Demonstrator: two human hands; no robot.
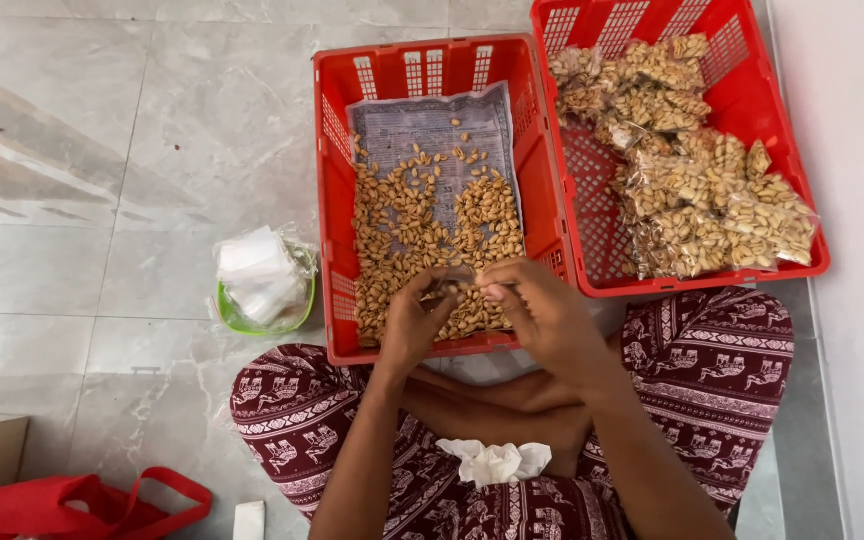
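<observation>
A person sits cross-legged on the grey tiled floor (102,150), both hands meeting over the near edge of a red plastic basket (337,215) at twelve o'clock from the lap. The left hand (414,322) and the right hand (542,305) are curled toward each other, fingers pinched together on what looks like a small clear bag (444,287) held between them; how far its mouth is open cannot be told, as the knuckles cover it. The loose peanuts (422,235) lie heaped on a sheet of printed paper (432,125) lining the basket, which probably keeps them from slipping through the slotted walls. The heap sits toward the near side, within easy reach of the fingers.

At two o'clock a second red basket (802,265) stands touching the first, holding filled clear packets of peanuts (702,190) piled to its right half; its left half shows bare mesh, leaving room for more. At nine o'clock from the hands, a green bowl (237,318) with a stack of clear empty bags (257,270) stands just beside the first basket, apart from it. A crumpled white tissue (497,462) rests in the lap on the patterned maroon trousers (712,370). A red cloth bag (72,505) lies at seven o'clock, well apart. The floor to the left is open; the right side is hemmed by a pale wall (852,100).
</observation>
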